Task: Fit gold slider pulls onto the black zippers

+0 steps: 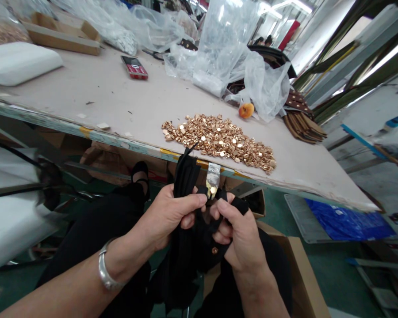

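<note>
Both hands are closed on black fabric strips (185, 176) just below the table's front edge. My left hand (172, 212) pinches a strip between thumb and fingers, with a bundle of the same strips standing up behind the thumb. My right hand (237, 225) grips the strip a little to the right. Between the hands, a small gold stud (213, 190) sits at the lower end of a metal tab (213, 174) fixed to the edge. Another gold piece (214, 250) shows on the black material lower down. A heap of gold studs (219, 137) lies on the table just beyond.
On the table (86, 88) are a red mobile phone (135, 67), a peach-like fruit (246, 110), clear plastic bags (219, 48), a cardboard tray (63, 35) and stacked brown pieces (303, 126). An open cardboard box (301, 274) stands by my right knee.
</note>
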Available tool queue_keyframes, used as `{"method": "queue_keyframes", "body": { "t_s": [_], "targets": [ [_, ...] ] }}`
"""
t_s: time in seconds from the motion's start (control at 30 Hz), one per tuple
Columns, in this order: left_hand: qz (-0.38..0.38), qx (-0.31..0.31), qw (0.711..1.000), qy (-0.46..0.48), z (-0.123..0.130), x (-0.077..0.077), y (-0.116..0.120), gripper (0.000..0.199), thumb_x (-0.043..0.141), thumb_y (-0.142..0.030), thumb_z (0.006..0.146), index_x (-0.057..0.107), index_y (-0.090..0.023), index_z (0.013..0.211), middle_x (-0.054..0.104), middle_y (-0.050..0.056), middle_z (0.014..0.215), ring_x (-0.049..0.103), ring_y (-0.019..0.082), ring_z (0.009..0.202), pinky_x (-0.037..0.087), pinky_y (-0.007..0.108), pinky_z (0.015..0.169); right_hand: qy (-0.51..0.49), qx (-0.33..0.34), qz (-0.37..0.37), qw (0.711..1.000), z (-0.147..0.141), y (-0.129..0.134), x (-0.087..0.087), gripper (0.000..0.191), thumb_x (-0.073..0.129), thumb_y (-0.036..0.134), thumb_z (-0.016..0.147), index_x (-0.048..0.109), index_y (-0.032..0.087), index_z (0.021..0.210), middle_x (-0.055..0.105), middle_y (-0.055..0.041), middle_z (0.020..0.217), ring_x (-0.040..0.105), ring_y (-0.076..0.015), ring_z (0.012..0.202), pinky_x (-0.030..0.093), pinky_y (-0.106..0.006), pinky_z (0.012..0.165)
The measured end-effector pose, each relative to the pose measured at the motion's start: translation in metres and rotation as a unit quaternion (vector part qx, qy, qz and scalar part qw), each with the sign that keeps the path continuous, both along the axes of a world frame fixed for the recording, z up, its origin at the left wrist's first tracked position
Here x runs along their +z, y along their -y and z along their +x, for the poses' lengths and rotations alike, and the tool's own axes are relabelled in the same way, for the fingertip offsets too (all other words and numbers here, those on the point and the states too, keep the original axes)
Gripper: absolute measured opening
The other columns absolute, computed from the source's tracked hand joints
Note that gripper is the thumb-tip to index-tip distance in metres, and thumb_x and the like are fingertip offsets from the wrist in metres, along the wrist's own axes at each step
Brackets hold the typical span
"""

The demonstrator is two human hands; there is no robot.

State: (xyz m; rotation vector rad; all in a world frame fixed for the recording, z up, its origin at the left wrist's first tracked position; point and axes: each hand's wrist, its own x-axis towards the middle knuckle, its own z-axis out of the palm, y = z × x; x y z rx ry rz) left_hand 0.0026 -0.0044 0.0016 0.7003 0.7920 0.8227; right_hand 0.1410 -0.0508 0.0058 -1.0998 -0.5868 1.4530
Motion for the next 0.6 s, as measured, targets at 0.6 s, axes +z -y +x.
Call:
{"method": "queue_keyframes", "body": {
  "t_s": [0.6],
  "targets": [
    [-0.003,0.001,0.999,-0.043,0.0065,0.0024,-0.0092,0.022,0.074,-0.025,0.059,0.054,-0.015,0.059,0.052,-0.003,0.044,0.035,0.003,0.034,0.021,0.015,0.036,-0.045,-0.006,-0.056,0.997,-0.0050,-0.0094,0.0006,0.041,0.081,0.030,0.066,0.042,0.019,0.067,0.049,0.0088,0.056,0.017,0.0009,0.037,0.018,-0.008,0.031]
  ]
}}
